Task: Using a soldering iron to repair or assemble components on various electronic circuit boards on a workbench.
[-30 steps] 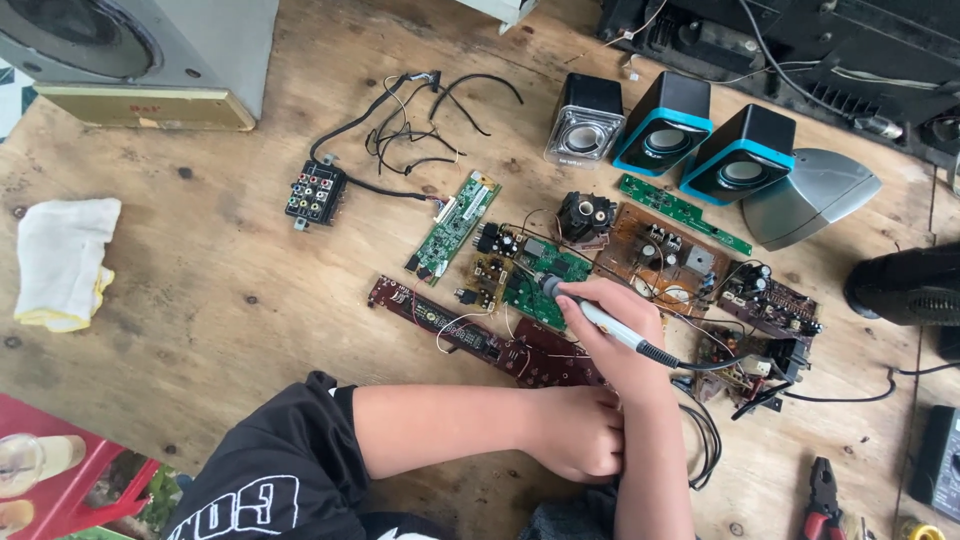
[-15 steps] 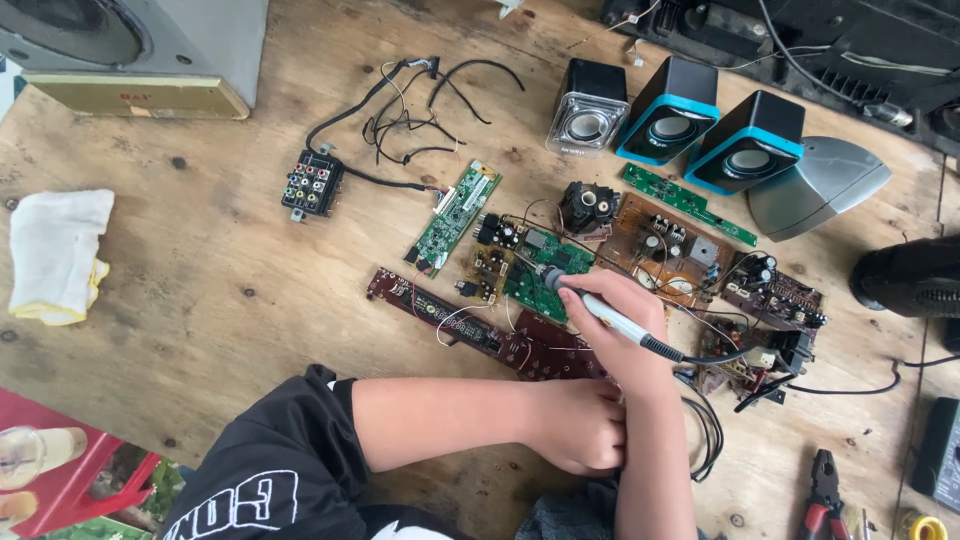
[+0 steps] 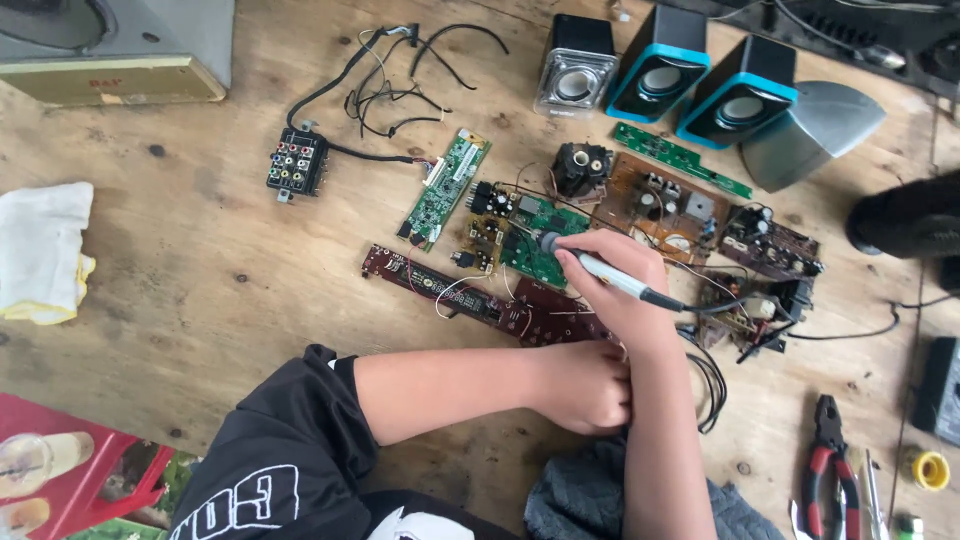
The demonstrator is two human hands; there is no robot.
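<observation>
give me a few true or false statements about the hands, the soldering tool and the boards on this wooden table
1. The right hand holds a grey pen-shaped soldering iron over the green circuit board. True.
2. The left hand holds the red-handled pliers. False: the pliers lie alone on the wooden table.
3. Two blue-trimmed black speakers stand at the far edge. True.
4. The white cloth covers the boards. False: it lies apart, far left.

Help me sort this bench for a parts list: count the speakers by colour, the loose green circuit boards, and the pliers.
Black speakers with blue trim: 2
Black and silver speaker: 1
Green circuit boards: 3
Red-handled pliers: 1
Total: 7
</observation>
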